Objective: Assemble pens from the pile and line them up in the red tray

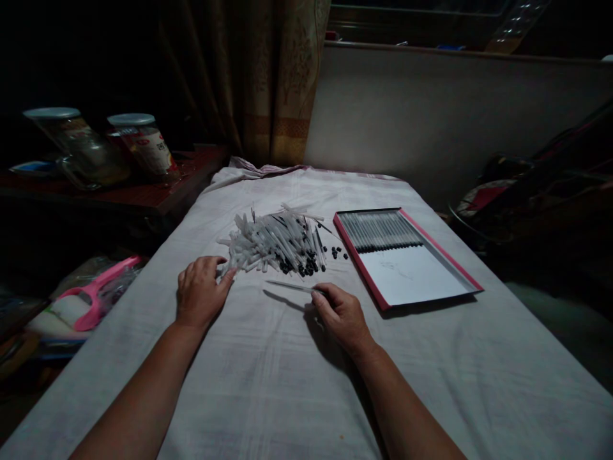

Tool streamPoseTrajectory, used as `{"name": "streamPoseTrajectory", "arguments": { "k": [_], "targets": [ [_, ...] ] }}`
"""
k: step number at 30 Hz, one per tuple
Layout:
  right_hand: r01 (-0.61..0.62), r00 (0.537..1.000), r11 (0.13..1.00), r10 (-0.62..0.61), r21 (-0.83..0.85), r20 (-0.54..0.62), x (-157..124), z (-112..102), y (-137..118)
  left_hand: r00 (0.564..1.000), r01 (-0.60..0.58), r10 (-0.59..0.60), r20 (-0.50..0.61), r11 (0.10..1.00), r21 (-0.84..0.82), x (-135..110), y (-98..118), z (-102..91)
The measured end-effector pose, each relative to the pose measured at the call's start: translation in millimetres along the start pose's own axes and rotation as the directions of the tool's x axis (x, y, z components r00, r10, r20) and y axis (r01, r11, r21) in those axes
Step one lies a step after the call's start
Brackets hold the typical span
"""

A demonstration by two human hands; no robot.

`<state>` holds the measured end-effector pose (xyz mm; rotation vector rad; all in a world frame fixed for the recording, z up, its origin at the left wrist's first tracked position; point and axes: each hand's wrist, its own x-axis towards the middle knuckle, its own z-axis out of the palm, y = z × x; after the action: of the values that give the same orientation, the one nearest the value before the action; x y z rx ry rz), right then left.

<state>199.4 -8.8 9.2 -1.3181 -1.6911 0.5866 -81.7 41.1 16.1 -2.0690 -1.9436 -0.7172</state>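
A loose pile of clear pen parts point(268, 239), slim tubes with several black ends among them, lies on the cloth. My left hand point(201, 287) rests at the pile's left edge, thumb and forefinger apart and curved beside the clear pieces. Between my right thumb and fingers is a slim pale pen point(290, 285), its thin end pointing left just in front of the pile; my right hand point(340, 313) is closed on it. Small black caps point(336, 252) are scattered right of the pile. Beyond them, a shallow pink-edged box point(371, 281) holds a row of clear pens point(383, 230) with black ends.
A pale checked cloth point(239, 383) covers the table. On the dark red side table point(167, 198) at left stand a lidded jar point(148, 150) and a glass mug point(90, 163). A pink-handled item point(98, 294) lies lower left. A curtain point(272, 83) hangs behind.
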Motion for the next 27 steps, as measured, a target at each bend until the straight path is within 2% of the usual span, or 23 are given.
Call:
{"name": "streamPoseTrajectory", "arguments": {
  "k": [5, 12, 19, 24, 27],
  "targets": [
    [0.015, 1.0, 1.0, -0.015, -0.02, 0.024, -1.2, -0.1, -0.7, 0.995, -0.014, 0.009, 0.095, 0.998, 0.054, -0.3, -2.1, 7.9],
    [0.006, 1.0, 1.0, -0.006, -0.011, 0.004, -1.4, -1.9, 1.5, 0.997, -0.046, 0.046, 0.063, 0.999, 0.001, -2.5, -0.1, 7.5],
    [0.006, 1.0, 1.0, -0.006, -0.026, 0.016, -0.9, -1.0, 2.3, 0.996, 0.034, -0.036, 0.084, 0.999, 0.026, -1.6, 8.8, 6.1],
    [0.018, 1.0, 0.999, -0.017, -0.035, 0.026, -1.2, 0.2, 2.5, 0.991, -0.044, 0.043, 0.123, 0.999, 0.005, -0.3, 11.5, 6.5],
    [0.022, 0.999, 0.999, -0.021, -0.039, 0.026, -1.4, -0.2, 2.5, 0.991, -0.052, 0.052, 0.127, 0.999, 0.0, 0.5, 11.0, 6.5]
  ]
}}
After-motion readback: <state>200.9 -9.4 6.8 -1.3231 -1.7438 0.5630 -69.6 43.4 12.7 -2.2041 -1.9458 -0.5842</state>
